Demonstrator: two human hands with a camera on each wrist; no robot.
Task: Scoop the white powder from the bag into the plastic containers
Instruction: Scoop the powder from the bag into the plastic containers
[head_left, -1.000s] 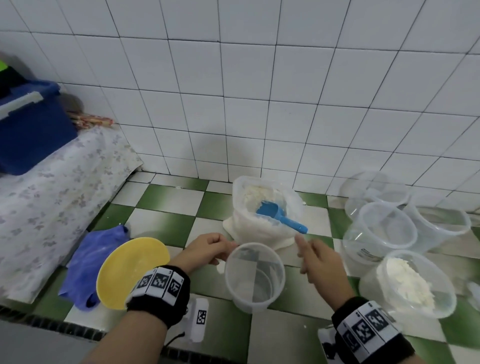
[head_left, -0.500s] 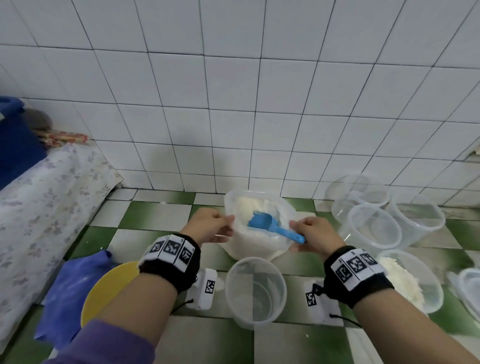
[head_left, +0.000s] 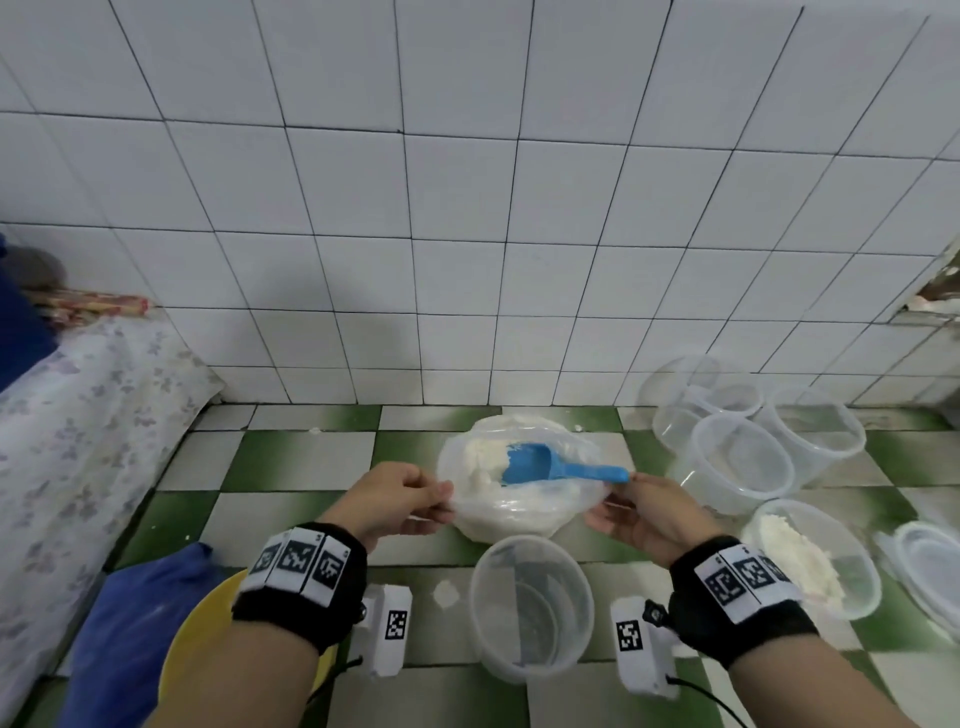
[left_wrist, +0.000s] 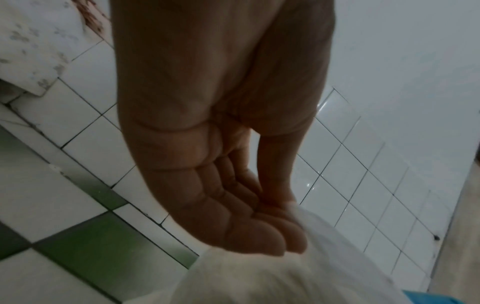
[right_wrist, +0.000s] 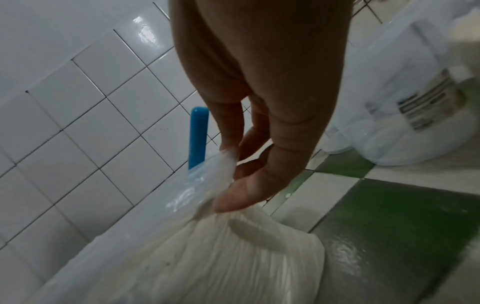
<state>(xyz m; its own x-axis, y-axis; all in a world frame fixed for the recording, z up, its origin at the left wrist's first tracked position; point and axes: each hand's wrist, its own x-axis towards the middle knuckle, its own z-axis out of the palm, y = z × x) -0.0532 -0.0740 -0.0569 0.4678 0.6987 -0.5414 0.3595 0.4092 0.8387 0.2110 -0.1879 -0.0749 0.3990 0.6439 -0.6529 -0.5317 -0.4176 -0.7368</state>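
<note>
Preparation is the step in hand, not scooping: both hands are on the bag (head_left: 519, 512) of white powder (head_left: 483, 457), which sits on the green-and-white tiled floor (head_left: 291, 457) close to the wall. The left hand (head_left: 395, 499) pinches the bag's rim on its left side, thumb against fingers (left_wrist: 283, 236) with film caught between them. The right hand (head_left: 641, 512) pinches the rim on the right, thumb (right_wrist: 241, 195) and fingers closed on a bunch of clear plastic. So each grip is narrow and holds bag film, nothing else.

The blue scoop (head_left: 540, 467) lies inside the bag, bowl in the powder, handle sticking out over the right rim, just beside the right hand but not held. An empty plastic container (head_left: 530, 608) stands just in front of the bag, between the 2 wrists. To the right, another container (head_left: 810, 558) already holds powder, and further empty containers (head_left: 743, 462) are clustered near the wall, so I judge the task to be partly done.

The next move probably calls for the right hand to let go of the rim and take the scoop handle, while the left keeps the mouth open and the bag steady. The film is limp, so letting go of both sides could let it sag over the powder. A loaded scoop then has only a short way to travel to the near container, and should stay level to avoid spills.
</note>
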